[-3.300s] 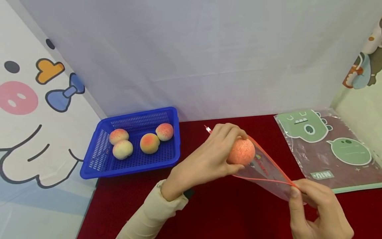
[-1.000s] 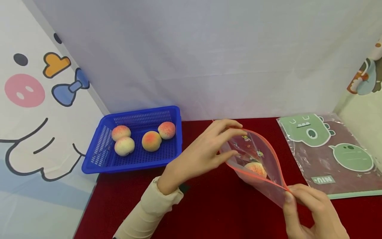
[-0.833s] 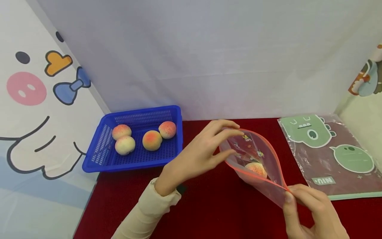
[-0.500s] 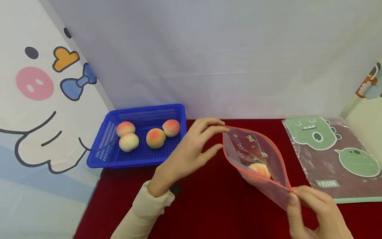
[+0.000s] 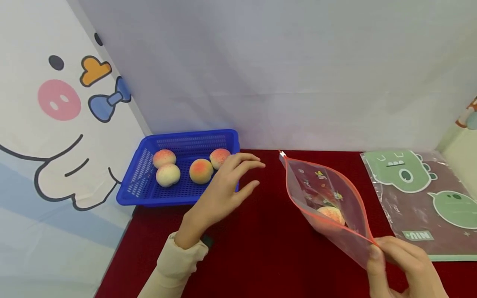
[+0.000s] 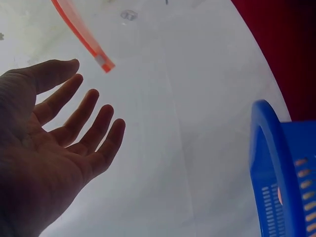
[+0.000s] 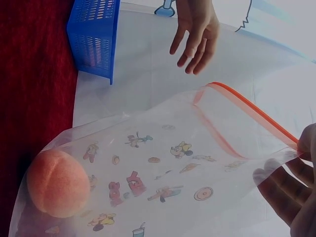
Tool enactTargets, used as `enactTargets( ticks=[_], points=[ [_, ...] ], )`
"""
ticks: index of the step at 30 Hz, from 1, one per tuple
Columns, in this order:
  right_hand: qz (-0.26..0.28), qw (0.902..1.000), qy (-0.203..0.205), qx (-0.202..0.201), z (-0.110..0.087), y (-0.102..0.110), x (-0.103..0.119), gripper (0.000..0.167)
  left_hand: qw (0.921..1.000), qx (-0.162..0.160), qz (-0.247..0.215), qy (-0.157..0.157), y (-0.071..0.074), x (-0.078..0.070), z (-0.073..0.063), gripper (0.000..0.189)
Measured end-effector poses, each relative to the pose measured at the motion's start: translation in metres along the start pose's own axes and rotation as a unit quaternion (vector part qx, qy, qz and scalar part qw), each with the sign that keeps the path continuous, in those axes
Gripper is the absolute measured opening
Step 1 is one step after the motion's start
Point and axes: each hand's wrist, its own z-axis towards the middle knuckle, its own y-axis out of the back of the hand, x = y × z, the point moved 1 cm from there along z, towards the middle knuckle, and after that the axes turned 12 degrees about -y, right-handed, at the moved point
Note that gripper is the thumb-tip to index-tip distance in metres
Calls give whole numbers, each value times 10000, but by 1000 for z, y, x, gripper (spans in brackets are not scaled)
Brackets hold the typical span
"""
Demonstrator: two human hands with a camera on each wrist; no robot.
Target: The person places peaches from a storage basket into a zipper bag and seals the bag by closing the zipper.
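A clear zip bag (image 5: 328,186) with an orange rim and printed cartoon figures gapes at its mouth. One peach (image 7: 58,183) lies at the bottom of the bag. My right hand (image 5: 408,265) pinches the near corner of the rim between thumb and fingers. Between the bag and the basket is my left hand (image 5: 223,186), its fingers spread and holding nothing. In the left wrist view the bag's far tip with its white slider (image 6: 102,60) hangs just off the left fingertips. Behind the left hand, several peaches (image 5: 201,171) sit in the blue basket (image 5: 156,201).
To the right lies a flat clear bag (image 5: 421,198) with green cartoon prints on the red tablecloth (image 5: 268,256). A white cloth wall (image 5: 283,82) stands behind, and a printed panel (image 5: 59,165) closes off the left side.
A peach from the left hand has gone into the bag. The left hand has let go of the rim and moved left toward the basket. The right hand still pinches the bag.
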Motion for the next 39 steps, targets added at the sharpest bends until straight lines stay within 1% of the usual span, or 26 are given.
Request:
enactTargets(
  ticks=[2, 4, 7, 10, 16, 20, 23, 28, 31, 35, 39],
  points=[
    [-121, 9997, -172, 91, 0, 2, 2, 11, 10000, -19, 31, 70, 2, 4, -5, 34],
    [-191, 9992, -339, 41, -1, 3, 3, 12, 9999, -46, 59, 147, 4, 8, -9, 35],
    [-173, 9989, -433, -51, -3, 2, 4, 12, 9996, -80, 100, 251, 7, 13, -16, 35],
    [-81, 9990, -401, -204, -5, 0, 2, 10, 9992, -64, 120, 387, 10, 18, -22, 35],
    [13, 9996, -269, -128, -3, -1, 2, 9, 9970, -76, 112, 756, 16, 26, -33, 35],
    [203, 9991, -97, -354, -4, -4, 2, 6, 9956, -92, 179, 917, 19, 33, -39, 35],
    [245, 9983, -132, -520, -6, -6, 4, 8, 9945, -102, 308, 998, 21, 39, -43, 35],
    [176, 9987, -177, -443, -6, -5, 4, 6, 9909, -103, 451, 1261, 25, 50, -51, 36],
    [124, 9994, -175, -261, -4, -3, 3, 7, 9882, -91, 425, 1466, 26, 55, -55, 36],
    [126, 9997, -140, -132, -2, -1, 2, 9, 9849, -74, 452, 1670, 29, 61, -58, 36],
    [194, 9996, -87, -162, -3, -2, 1, 9, 9809, 36, 816, 1763, 31, 66, -59, 36]
  ],
)
